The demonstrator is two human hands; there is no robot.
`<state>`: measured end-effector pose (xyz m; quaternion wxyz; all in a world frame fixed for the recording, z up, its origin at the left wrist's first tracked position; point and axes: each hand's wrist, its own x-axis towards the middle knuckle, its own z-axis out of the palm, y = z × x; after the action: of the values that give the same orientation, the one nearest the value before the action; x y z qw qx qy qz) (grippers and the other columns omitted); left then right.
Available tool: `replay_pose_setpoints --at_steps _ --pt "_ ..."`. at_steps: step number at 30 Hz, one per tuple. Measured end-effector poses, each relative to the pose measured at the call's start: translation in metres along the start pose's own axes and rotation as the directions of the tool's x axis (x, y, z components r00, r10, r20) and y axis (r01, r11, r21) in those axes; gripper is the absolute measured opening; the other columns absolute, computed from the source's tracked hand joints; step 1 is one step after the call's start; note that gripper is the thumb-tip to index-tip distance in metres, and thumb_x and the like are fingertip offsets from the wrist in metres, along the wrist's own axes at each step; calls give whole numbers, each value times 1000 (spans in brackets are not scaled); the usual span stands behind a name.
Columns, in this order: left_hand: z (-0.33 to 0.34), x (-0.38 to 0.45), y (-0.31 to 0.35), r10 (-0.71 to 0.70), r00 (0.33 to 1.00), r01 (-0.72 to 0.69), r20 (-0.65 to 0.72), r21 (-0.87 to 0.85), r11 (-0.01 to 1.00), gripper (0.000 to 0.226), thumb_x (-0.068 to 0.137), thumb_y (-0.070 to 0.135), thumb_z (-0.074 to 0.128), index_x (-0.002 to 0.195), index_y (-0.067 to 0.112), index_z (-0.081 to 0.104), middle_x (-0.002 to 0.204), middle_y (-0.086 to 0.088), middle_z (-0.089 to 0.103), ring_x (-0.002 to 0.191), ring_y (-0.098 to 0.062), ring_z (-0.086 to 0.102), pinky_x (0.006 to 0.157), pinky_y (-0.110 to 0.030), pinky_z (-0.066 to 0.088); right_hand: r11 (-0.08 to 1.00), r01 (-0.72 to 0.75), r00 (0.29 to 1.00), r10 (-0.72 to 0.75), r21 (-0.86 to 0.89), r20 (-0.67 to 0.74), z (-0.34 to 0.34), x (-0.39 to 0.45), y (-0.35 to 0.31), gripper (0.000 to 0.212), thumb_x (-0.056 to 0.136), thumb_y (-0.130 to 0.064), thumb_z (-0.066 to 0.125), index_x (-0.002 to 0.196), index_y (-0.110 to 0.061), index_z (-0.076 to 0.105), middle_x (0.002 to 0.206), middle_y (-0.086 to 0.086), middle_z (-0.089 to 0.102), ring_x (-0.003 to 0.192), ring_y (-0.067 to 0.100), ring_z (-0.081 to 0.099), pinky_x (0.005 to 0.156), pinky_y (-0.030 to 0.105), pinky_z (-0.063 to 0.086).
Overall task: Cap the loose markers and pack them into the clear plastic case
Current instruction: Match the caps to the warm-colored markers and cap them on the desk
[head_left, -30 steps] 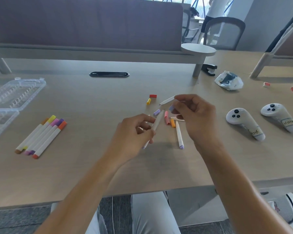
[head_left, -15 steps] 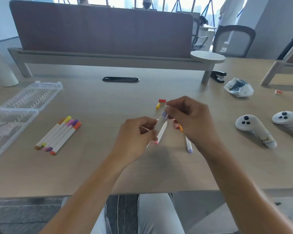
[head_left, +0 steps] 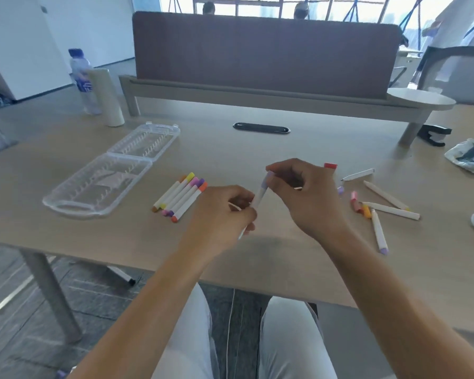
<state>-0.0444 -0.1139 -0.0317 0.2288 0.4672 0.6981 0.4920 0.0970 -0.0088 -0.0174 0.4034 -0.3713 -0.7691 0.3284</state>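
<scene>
Gripping marker (head_left: 258, 198) – left hand (head_left: 225, 212) | right hand (head_left: 304, 192) pinching purple cap (head_left: 266, 181) | above table (head_left: 257, 149)

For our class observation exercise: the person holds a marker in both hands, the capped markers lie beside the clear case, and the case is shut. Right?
Not quite: the clear case lies open, its lid folded back, as the head view shows. The rest stands: the left hand and right hand hold a marker, and the capped markers lie beside the case.
</scene>
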Motion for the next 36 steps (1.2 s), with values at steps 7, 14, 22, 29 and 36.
replay_pose_setpoints --at_steps 7,14,22,29,36 --pt "-34 11 -29 49 981 86 -186 651 754 12 88 23 64 96 21 73 86 1 70 83 -19 59 65 -31 44 981 -8 987 40 -196 157 44 -21 23 18 94 -39 71 109 -30 75 92 -16 73 89 1 67 89 32 56" --pt "-25 36 -60 123 956 150 -268 802 579 29 92 20 57 120 20 65 116 -1 67 111 -27 54 91 -39 44 975 53 987 -17 -216 163 46 -32 40 7 97 -36 67 93 -33 71 89 -20 65 88 -2 59 77 19 49" --pt "-29 43 -68 177 914 212 -365 802 558 27 88 19 63 115 17 64 104 -5 66 98 -30 57 80 -40 38 977 51 983 -14 -205 182 47 -34 42 11 96 -33 68 85 -33 68 85 -19 62 88 -2 58 69 8 38" --pt "1 46 -29 262 924 -5 -277 678 735 22 88 28 69 108 20 63 103 -2 63 102 -29 57 86 -42 43 993 -21 999 24 -120 21 11 -38 42 9 95 -35 67 88 -32 72 88 -19 71 87 -2 64 73 19 48" --pt "98 40 27 234 967 -155 -99 497 854 18 88 28 65 105 22 65 99 3 64 100 -22 59 84 -39 47 954 -198 960 143 -224 -239 -80 -66 73 17 94 -33 65 77 -33 68 80 -15 69 81 -2 62 66 16 39"
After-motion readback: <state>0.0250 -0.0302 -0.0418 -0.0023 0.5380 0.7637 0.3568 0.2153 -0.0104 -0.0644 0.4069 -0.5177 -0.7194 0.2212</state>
